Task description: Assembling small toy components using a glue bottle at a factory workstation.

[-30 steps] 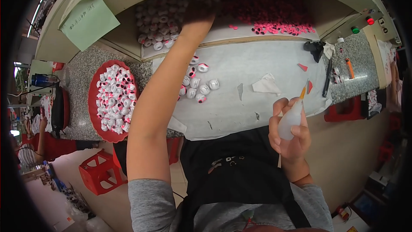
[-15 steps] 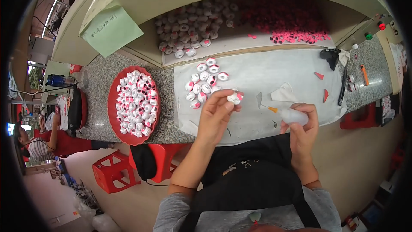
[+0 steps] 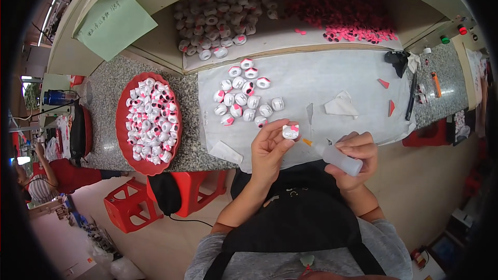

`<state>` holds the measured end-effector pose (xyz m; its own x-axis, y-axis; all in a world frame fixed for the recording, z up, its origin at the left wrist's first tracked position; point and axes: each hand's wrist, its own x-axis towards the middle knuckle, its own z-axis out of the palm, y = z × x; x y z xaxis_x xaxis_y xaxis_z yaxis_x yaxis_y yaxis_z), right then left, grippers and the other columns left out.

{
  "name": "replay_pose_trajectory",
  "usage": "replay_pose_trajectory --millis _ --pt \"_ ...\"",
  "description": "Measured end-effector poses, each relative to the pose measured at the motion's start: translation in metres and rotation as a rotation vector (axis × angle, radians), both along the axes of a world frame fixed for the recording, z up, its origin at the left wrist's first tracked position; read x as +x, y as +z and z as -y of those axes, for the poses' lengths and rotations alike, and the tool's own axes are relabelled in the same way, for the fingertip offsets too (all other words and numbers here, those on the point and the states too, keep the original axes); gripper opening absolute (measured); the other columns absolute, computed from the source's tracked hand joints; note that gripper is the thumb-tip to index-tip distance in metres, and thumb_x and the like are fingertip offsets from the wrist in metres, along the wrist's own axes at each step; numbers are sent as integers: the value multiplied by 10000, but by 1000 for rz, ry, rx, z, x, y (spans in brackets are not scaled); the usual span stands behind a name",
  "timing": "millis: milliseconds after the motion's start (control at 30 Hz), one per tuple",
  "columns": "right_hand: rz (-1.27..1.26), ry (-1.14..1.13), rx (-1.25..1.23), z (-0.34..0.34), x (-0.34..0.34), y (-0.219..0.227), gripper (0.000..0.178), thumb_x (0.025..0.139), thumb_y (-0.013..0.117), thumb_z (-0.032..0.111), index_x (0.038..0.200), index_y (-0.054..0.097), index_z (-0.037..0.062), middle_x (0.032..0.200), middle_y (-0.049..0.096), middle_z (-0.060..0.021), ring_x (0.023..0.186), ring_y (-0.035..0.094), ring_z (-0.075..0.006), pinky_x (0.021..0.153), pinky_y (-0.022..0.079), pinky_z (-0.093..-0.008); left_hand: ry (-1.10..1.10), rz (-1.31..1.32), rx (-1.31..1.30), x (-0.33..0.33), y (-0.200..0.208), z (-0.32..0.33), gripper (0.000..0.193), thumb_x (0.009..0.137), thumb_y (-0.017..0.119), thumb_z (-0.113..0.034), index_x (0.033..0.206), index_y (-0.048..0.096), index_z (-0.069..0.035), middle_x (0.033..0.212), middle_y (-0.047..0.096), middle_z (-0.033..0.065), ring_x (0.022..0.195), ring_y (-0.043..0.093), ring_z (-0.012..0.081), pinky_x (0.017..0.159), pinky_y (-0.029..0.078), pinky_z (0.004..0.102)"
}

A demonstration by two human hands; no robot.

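Note:
Between the thumb and fingers of my left hand (image 3: 268, 150) is a small white bead-like piece (image 3: 291, 132) with pink markings. My right hand (image 3: 360, 156) is wrapped around a translucent squeeze bottle (image 3: 343, 161), tilted with its orange nozzle tip (image 3: 307, 142) pointing toward that piece. A small gap seems to separate tip and piece. Beyond my left hand, several similar white pieces (image 3: 240, 98) stand loosely grouped on a white paper sheet (image 3: 290, 72). A folded scrap of white paper (image 3: 341, 105) lies beyond the bottle.
A red scalloped tray (image 3: 122, 142) heaped with such pieces is on the granite counter at left. White pieces (image 3: 218, 18) and pink bits (image 3: 358, 33) fill the shelf behind. A black pen-like tool (image 3: 411, 97) and an orange tool (image 3: 437, 85) lie right. Red stools (image 3: 132, 205) stand below.
My two hands have come closer together and lower in the picture. The bottle is turned, its nozzle now nearer the held piece. The whole view has shifted slightly.

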<state>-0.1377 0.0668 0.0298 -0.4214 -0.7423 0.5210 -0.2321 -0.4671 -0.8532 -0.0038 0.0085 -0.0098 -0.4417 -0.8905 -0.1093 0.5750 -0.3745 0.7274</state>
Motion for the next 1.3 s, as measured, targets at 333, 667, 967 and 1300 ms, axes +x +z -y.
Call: replay_pose_trajectory --millis 333,667,967,1300 --pt "-70 122 -74 -1 -7 -4 415 541 736 64 842 451 41 798 465 -101 580 485 -128 502 400 -225 -12 71 -47 0 1 -3 349 708 524 47 1039 416 22 1007 494 158 913 501 182 789 414 294" --pt "-52 122 -60 -4 -8 -3 403 537 738 66 829 461 36 779 457 -92 603 492 -141 507 397 -237 -17 148 -83 1 2 -5 332 708 520 39 1024 422 14 992 500 168 889 514 191 780 433 323" --pt "-62 106 -105 -5 -7 2 395 531 735 52 831 479 26 783 450 -92 592 480 -145 502 393 -234 -18 99 -62 1 6 -7 346 701 553 -7 1019 422 26 985 506 174 842 532 195 765 425 311" --pt "-68 139 -99 -6 -5 1 421 502 748 43 827 480 33 784 453 -79 608 494 -152 507 400 -234 -45 111 -58 1 5 -8 338 704 546 3 1018 422 29 987 503 176 862 527 188 780 424 317"
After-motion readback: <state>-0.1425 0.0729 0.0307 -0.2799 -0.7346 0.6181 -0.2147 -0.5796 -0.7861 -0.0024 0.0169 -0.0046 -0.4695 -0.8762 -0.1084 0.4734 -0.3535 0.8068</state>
